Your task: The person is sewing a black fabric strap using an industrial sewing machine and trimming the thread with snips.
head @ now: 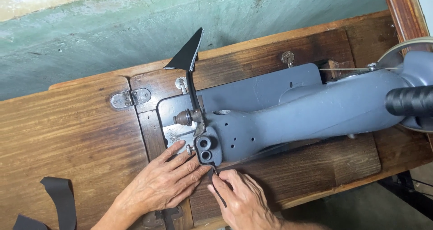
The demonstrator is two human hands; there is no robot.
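A grey sewing machine (pixel 306 108) lies across a wooden table (pixel 67 135). A narrow black strap (pixel 193 88) runs under the machine's head and out behind it, ending in a black triangular piece (pixel 187 53). My left hand (pixel 164 182) rests flat on the table by the needle plate, fingers spread and pressing down beside the strap. My right hand (pixel 243 198) pinches the near end of the black strap (pixel 218 191) between thumb and forefinger, just in front of the machine's head.
More black strap pieces (pixel 58 203) lie at the table's left front. A black spool of thread (pixel 408 101) sits on the machine's right end beside the handwheel. A metal hinge (pixel 131 97) joins the table leaf. A green wall stands behind.
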